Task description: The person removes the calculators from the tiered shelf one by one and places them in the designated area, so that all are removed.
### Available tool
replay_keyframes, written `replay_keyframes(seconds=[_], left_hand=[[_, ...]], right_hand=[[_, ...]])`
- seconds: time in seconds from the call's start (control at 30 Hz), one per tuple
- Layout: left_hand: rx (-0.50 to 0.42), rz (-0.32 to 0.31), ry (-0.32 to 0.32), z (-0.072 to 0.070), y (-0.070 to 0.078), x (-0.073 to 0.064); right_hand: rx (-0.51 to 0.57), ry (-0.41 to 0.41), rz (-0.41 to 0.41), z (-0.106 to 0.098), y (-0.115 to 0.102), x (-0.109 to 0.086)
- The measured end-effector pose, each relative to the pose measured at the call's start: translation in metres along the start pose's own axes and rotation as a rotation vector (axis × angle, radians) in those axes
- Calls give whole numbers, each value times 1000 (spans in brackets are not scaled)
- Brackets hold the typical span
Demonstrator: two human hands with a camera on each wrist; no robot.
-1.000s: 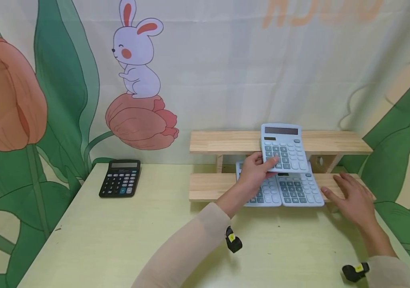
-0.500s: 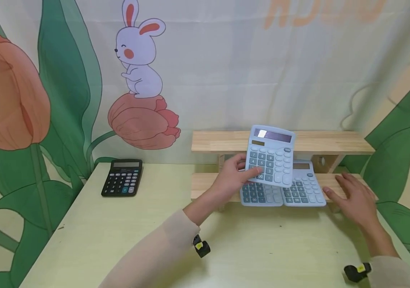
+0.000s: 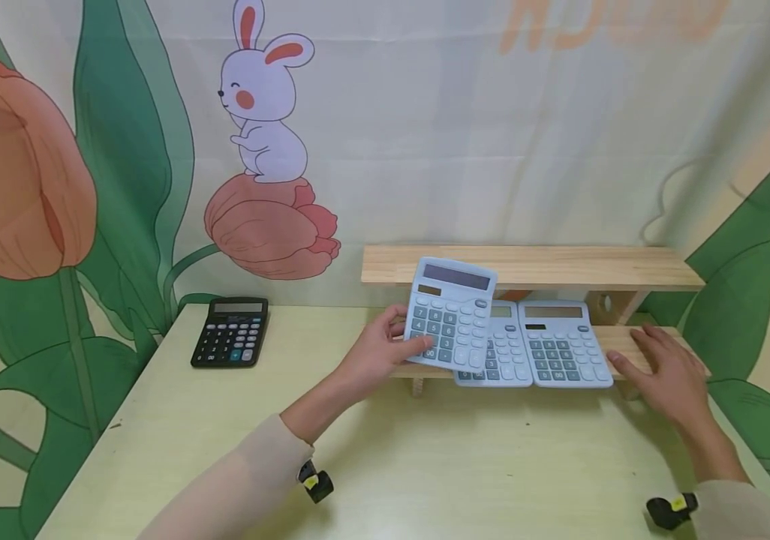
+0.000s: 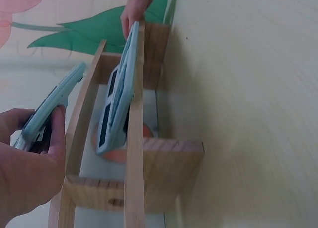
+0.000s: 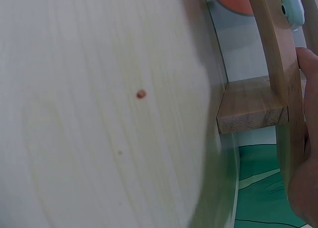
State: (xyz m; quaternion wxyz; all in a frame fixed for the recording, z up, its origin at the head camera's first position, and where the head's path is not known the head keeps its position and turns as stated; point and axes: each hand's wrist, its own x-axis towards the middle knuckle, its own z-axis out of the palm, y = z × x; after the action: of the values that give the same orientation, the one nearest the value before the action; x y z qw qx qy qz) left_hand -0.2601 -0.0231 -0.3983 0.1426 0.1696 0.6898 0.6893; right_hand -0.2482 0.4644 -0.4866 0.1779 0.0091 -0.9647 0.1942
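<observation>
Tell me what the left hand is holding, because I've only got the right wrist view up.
Observer: The left hand holds a light blue calculator, with the thumb over its keys.
Operator: I see just a sliver of light blue by the wood. How many calculators sit on the lower board?
Observer: Two, side by side: a left one and a right one.
Operator: Is there another calculator off the shelf?
Observer: Yes, a black calculator lies on the table, left of the shelf in the head view.

My left hand [image 3: 374, 352] holds a pale blue calculator [image 3: 451, 315] tilted in the air; two matching calculators [image 3: 560, 346] sit side by side on the lower shelf [image 3: 616, 338], near my right hand [image 3: 669, 375]
</observation>
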Motion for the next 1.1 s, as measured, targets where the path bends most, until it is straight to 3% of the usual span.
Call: replay_keyframes(seconds=[0.57, 0.8, 1.1], left_hand=[[-29, -2, 160, -77, 14, -24], [-25, 26, 232, -106, 21, -32], [48, 33, 320, -145, 13, -45]], right_hand=[[5, -2, 7, 0, -2, 0], [10, 4, 4, 0, -2, -1], [17, 2, 4, -2, -2, -1]])
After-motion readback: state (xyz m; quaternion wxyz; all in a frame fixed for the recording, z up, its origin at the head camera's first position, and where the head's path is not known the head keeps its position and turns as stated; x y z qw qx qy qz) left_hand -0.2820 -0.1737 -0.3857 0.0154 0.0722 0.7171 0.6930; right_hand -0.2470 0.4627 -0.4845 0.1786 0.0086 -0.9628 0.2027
